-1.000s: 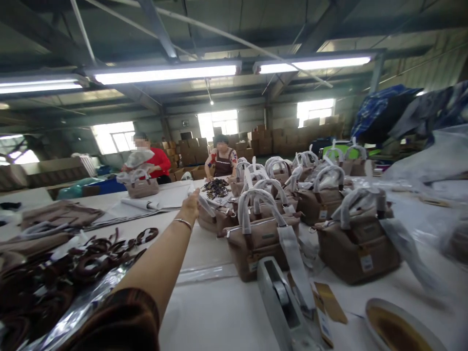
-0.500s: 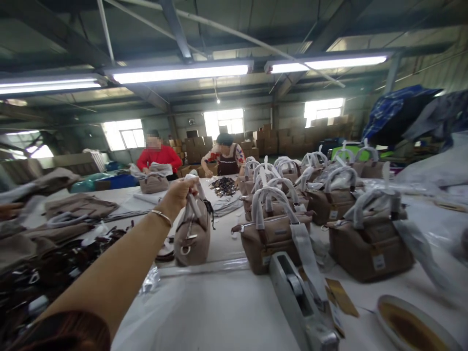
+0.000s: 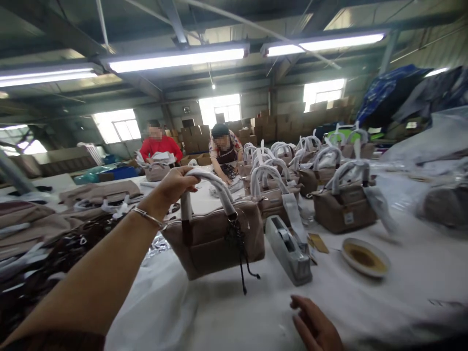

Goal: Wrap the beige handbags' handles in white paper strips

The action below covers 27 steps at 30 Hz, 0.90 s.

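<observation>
My left hand (image 3: 180, 186) is closed around the white-wrapped handle of a taupe handbag (image 3: 219, 234). The bag hangs upright, its long side turned toward me, over the near part of the white table (image 3: 164, 312). From the base of its handle dangles a dark corded charm (image 3: 236, 239). At the bottom right, my right hand (image 3: 314, 324) is in view with its fingers apart and nothing in them. Nearest to that hand is a grey tape dispenser (image 3: 288, 251), just right of the held bag.
Several similar handbags (image 3: 341, 207) with wrapped handles stand in rows at the right. A round dish (image 3: 365, 257) and brown tags (image 3: 318, 243) lie by the dispenser. Dark straps (image 3: 62, 268) are heaped at the left. Two people, one in a red top (image 3: 159, 146), work across the table.
My left hand has brought the handbag nearer and turned it from end-on to broadside. My right hand has come into view at the bottom. The person in the apron now leans further forward.
</observation>
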Available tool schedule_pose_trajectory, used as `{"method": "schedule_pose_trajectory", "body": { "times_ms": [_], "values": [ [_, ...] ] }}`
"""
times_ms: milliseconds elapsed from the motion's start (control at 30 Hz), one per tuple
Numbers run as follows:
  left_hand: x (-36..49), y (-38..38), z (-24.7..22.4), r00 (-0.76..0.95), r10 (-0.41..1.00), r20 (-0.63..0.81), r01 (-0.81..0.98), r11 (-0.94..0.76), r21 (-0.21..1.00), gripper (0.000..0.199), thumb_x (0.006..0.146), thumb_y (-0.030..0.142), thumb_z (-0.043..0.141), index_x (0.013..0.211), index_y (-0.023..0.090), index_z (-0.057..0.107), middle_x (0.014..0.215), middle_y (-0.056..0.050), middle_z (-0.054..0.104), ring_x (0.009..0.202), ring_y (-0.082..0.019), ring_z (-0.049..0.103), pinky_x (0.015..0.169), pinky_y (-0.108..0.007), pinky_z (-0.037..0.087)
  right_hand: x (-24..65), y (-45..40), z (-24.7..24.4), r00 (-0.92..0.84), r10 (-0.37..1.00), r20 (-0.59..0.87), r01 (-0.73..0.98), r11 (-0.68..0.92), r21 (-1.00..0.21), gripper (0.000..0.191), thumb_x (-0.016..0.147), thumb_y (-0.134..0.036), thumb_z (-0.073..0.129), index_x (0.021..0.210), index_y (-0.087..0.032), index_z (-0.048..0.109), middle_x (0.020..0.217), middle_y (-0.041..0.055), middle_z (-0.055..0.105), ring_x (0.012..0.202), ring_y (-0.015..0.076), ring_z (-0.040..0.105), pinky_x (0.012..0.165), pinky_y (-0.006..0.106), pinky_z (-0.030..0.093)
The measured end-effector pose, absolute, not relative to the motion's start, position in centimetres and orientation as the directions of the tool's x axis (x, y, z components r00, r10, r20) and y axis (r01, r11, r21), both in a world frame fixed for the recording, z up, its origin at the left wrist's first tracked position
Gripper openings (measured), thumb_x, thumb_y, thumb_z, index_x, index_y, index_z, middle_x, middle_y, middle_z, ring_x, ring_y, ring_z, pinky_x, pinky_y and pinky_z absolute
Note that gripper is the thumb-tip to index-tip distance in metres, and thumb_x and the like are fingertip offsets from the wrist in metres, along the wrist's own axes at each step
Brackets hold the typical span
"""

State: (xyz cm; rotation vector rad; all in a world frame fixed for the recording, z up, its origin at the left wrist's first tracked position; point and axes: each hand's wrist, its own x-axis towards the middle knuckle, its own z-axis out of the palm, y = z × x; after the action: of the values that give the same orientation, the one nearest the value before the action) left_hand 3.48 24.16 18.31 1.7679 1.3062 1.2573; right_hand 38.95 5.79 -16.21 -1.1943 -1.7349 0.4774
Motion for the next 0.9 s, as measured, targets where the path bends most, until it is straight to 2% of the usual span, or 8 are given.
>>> {"method": "schedule_pose_trajectory", "body": {
  "times_ms": [267, 333, 400, 500, 600, 733, 833, 900],
  "values": [
    [9.1, 19.4, 10.2, 0.208, 0.941, 0.268, 0.294, -0.322, 0.9, 0.02, 0.067, 0.026, 0.07, 0.08, 0.012, 0.067, 0.064, 0.002, 0.057, 0.06, -0.01, 0.054, 0.059, -0.023, 0.051, 39.2, 5.3, -14.6, -0.016, 0.955, 0.296, 0.44, 0.272, -0.856, 0.039, 0.092, -0.042, 0.053, 0.124, -0.021, 0.058, 0.123, 0.0111, 0.063, 0.093, 0.0207, 0.066, 0.08, 0.031, 0.058],
    [8.5, 18.4, 10.4, 0.268, 0.923, 0.277, 0.298, -0.353, 0.887, 0.028, 0.069, 0.024, 0.072, 0.093, 0.012, 0.069, 0.071, 0.0, 0.063, 0.067, -0.011, 0.057, 0.065, -0.022, 0.05, 39.0, 4.9, -14.2, -0.002, 0.963, 0.271, 0.433, 0.245, -0.867, 0.039, 0.091, -0.043, 0.053, 0.122, -0.02, 0.059, 0.122, 0.0115, 0.064, 0.093, 0.0213, 0.066, 0.078, 0.031, 0.058],
    [7.0, 17.6, 10.7, 0.343, 0.903, 0.257, 0.297, -0.364, 0.883, 0.05, 0.068, 0.024, 0.077, 0.115, 0.013, 0.065, 0.087, -0.004, 0.069, 0.082, -0.016, 0.063, 0.072, -0.024, 0.051, 38.7, 4.5, -13.5, 0.024, 0.963, 0.269, 0.439, 0.232, -0.868, 0.037, 0.091, -0.042, 0.053, 0.118, -0.02, 0.061, 0.118, 0.0112, 0.065, 0.091, 0.0215, 0.066, 0.075, 0.03, 0.058],
    [4.5, 16.6, 9.7, 0.379, 0.901, 0.211, 0.251, -0.319, 0.914, 0.074, 0.068, 0.03, 0.081, 0.134, 0.015, 0.052, 0.108, -0.01, 0.069, 0.105, -0.025, 0.063, 0.084, -0.033, 0.053, 37.6, 4.2, -11.9, 0.015, 0.941, 0.339, 0.441, 0.298, -0.847, 0.03, 0.092, -0.04, 0.053, 0.111, -0.02, 0.064, 0.111, 0.0102, 0.066, 0.09, 0.0211, 0.066, 0.072, 0.029, 0.056],
    [2.4, 15.8, 7.0, 0.325, 0.93, 0.172, 0.286, -0.27, 0.919, 0.071, 0.073, 0.039, 0.076, 0.135, 0.013, 0.05, 0.116, -0.014, 0.068, 0.111, -0.029, 0.062, 0.093, -0.042, 0.052, 35.8, 4.6, -9.9, -0.089, 0.9, 0.426, 0.407, 0.423, -0.809, 0.025, 0.094, -0.035, 0.051, 0.11, -0.02, 0.063, 0.107, 0.0095, 0.065, 0.089, 0.0202, 0.064, 0.071, 0.028, 0.054],
    [0.4, 14.2, 4.3, 0.182, 0.95, 0.253, 0.593, -0.312, 0.743, 0.065, 0.077, 0.046, 0.07, 0.131, 0.013, 0.055, 0.122, -0.016, 0.066, 0.114, -0.03, 0.062, 0.099, -0.046, 0.049, 33.8, 5.4, -8.2, -0.147, 0.859, 0.49, 0.391, 0.505, -0.769, 0.019, 0.095, -0.029, 0.051, 0.107, -0.02, 0.062, 0.102, 0.0083, 0.064, 0.09, 0.0199, 0.062, 0.074, 0.029, 0.052],
    [-0.3, 12.1, 3.5, 0.075, 0.854, 0.514, 0.802, -0.358, 0.479, 0.05, 0.083, 0.046, 0.063, 0.122, 0.016, 0.062, 0.122, -0.013, 0.066, 0.116, -0.029, 0.06, 0.104, -0.047, 0.045, 33.6, 5.0, -8.3, -0.171, 0.851, 0.496, 0.387, 0.521, -0.76, 0.016, 0.094, -0.025, 0.05, 0.103, -0.021, 0.063, 0.099, 0.0072, 0.065, 0.092, 0.0196, 0.062, 0.078, 0.029, 0.051],
    [-0.7, 10.4, 2.6, -0.008, 0.749, 0.662, 0.866, -0.326, 0.379, 0.039, 0.084, 0.044, 0.061, 0.112, 0.017, 0.065, 0.113, -0.011, 0.069, 0.108, -0.029, 0.064, 0.101, -0.046, 0.047, 34.3, 4.8, -8.5, -0.159, 0.857, 0.489, 0.401, 0.509, -0.762, 0.016, 0.093, -0.023, 0.049, 0.1, -0.02, 0.063, 0.096, 0.0068, 0.065, 0.088, 0.019, 0.062, 0.075, 0.028, 0.051]
  ]
}}
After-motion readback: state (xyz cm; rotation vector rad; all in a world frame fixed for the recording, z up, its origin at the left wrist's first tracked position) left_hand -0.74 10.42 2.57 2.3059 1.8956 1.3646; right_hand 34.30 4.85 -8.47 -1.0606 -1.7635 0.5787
